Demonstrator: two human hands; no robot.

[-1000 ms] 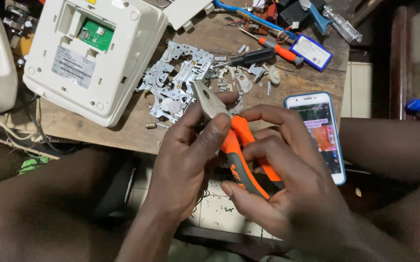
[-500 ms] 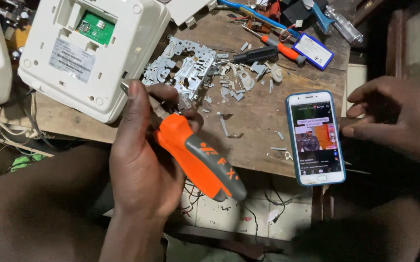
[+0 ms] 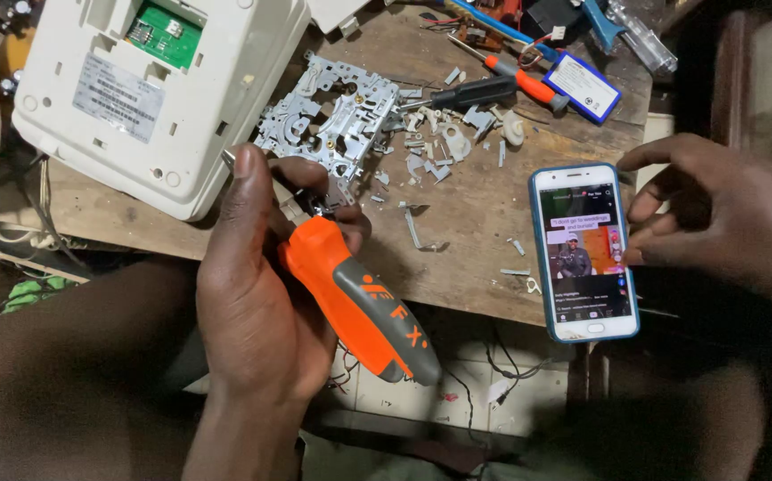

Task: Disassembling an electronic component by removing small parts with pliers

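The left hand (image 3: 257,303) is wrapped around a pair of orange-and-grey pliers (image 3: 359,303), gripping them near the head so the handles stick out toward the person. Just beyond its fingertips lies a bent metal plate (image 3: 332,120) on the wooden bench (image 3: 475,214), with small metal scraps (image 3: 444,142) scattered beside it. The right hand (image 3: 724,214) holds nothing; its fingers are loosely spread, the fingertips touching the edge of a phone (image 3: 584,252) lying screen-up.
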